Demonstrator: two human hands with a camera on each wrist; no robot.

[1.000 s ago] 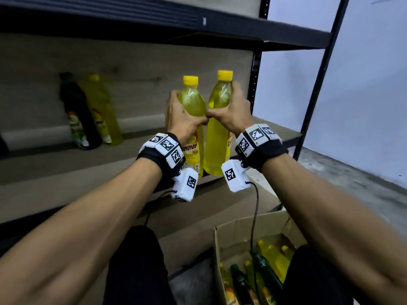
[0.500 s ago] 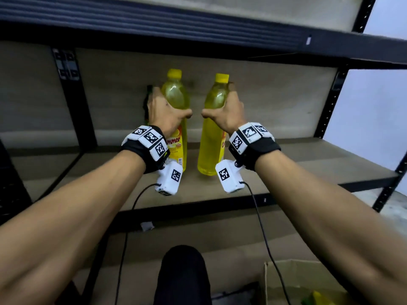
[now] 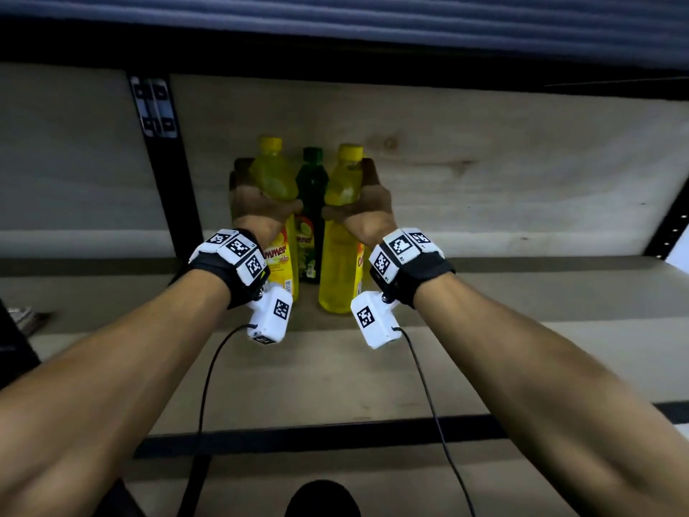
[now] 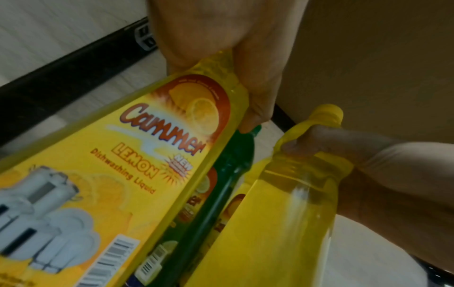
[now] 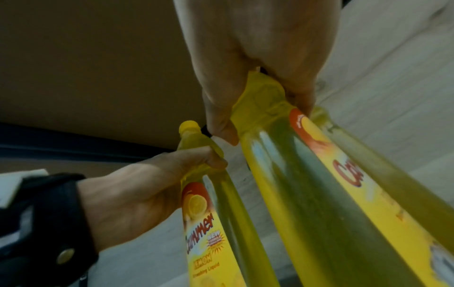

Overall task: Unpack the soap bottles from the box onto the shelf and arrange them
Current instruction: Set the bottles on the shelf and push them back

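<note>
Both yellow bottles, now nearer the shelf [image 3: 484, 352] back, flank a newly visible green bottle [image 3: 312, 203]; left hand [image 3: 257, 203] grips the left yellow bottle [image 3: 276, 181], right hand [image 3: 367, 208] the right yellow bottle [image 3: 341, 255].

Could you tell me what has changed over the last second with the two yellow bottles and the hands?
Both yellow bottles went from the shelf's right end toward its middle. The left bottle and right bottle now flank a green bottle at the back. Unchanged: left hand and right hand still grip their bottles' shoulders.
</note>
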